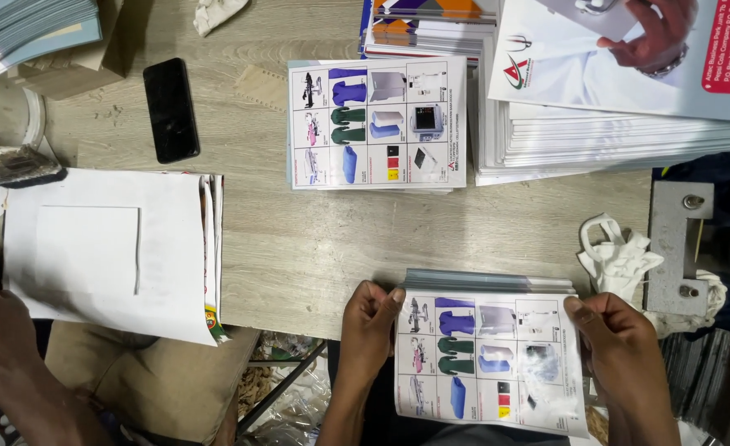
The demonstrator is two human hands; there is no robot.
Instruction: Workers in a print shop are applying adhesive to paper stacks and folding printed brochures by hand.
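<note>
Spanning the view, the wooden table (315, 248) bore a tall stack of printed sheets (613, 136) | a catalogue sheet (489, 363) hung at its near edge between both hands | left hand (367, 329) pinched its left edge | right hand (623, 347) pinched its right edge
</note>
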